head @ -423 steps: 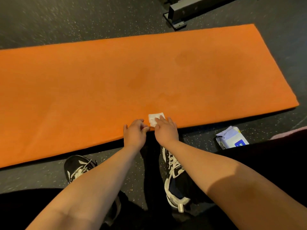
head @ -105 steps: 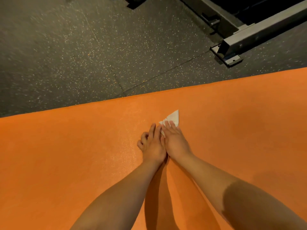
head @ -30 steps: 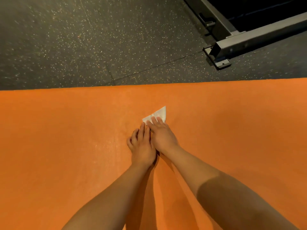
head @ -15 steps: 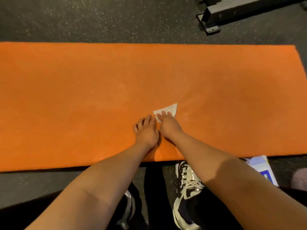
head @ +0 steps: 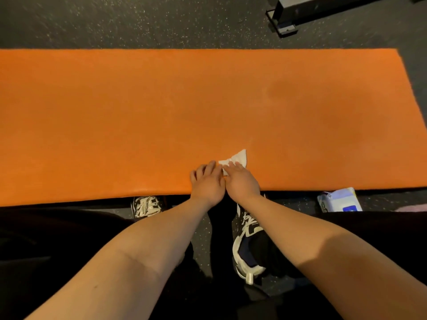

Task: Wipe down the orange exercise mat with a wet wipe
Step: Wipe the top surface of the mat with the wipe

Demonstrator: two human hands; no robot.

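Observation:
The orange exercise mat [head: 161,116] lies flat on the dark speckled floor, stretching across the whole view. A small white wet wipe [head: 236,159] lies on it close to the near edge. My right hand [head: 241,180] presses flat on the wipe, fingers straight, covering its near part. Beside it, touching its left side, my left hand [head: 206,181] rests on the mat with its fingers loosely bent and nothing in them.
A pack of wet wipes [head: 339,202] lies on the floor by the mat's near edge, to the right. My two shoes [head: 248,241] stand just in front of the mat. A dark metal equipment foot [head: 284,24] sits beyond the far edge.
Both hands have slid the wipe back from the mat's far side toward the near edge. The view has tilted down, so shoes and wipe pack show again.

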